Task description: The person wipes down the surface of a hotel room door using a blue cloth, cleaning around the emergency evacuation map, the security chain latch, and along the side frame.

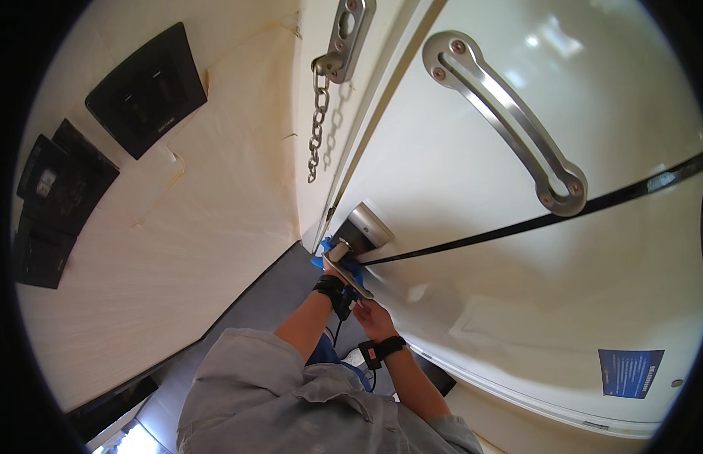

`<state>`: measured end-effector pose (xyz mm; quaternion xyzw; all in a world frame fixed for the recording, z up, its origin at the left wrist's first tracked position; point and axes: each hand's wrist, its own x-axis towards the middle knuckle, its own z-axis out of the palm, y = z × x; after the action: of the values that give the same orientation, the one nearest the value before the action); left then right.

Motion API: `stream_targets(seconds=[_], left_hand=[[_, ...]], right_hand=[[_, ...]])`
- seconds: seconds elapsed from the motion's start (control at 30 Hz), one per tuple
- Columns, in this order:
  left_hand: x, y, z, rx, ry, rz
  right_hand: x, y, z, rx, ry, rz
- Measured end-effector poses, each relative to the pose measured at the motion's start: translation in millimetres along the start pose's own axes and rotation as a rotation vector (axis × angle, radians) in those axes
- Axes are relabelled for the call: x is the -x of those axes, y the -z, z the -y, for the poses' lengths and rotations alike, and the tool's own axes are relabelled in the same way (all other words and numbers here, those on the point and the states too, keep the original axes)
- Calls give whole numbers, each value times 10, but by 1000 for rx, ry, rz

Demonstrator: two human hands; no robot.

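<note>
Before me is a white door [499,318] with a metal lever handle [351,278] low on its latch side. My left hand [332,269] is at the handle, largely hidden behind the lever. Blue cloth-like material [323,258] shows on both sides of the lever, against that hand; the grip on it is hidden. My right hand [375,321] is just below the lever's free end, palm partly up, fingers loosely bent and apart. Whether its fingertips touch the lever or the blue material is unclear.
A door chain [319,125] hangs from the frame, and a slotted metal chain guide [510,119] is screwed to the door. Black switch plates [150,91] are on the left wall. Black wrist straps [392,344] carry small boxes with cables. Grey floor [272,284] lies below.
</note>
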<state>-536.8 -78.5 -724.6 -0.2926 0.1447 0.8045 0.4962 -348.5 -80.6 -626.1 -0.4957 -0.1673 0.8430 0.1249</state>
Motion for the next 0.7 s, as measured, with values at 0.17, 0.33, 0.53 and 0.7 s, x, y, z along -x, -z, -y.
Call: stream_targets(seconds=[0.17, 0.33, 0.53, 0.7], left_hand=[[339, -491, -187, -172, -92, 125], [145, -165, 10, -82, -47, -39], [634, -549, 840, -285, 147, -187], [583, -5, 1677, -225, 125, -45]], right_hand=[[97, -351, 103, 81, -30, -26], [280, -112, 252, 45, -3, -63], [597, 694, 427, -116, 101, -163], [934, 1508, 447, -149, 153, -189]])
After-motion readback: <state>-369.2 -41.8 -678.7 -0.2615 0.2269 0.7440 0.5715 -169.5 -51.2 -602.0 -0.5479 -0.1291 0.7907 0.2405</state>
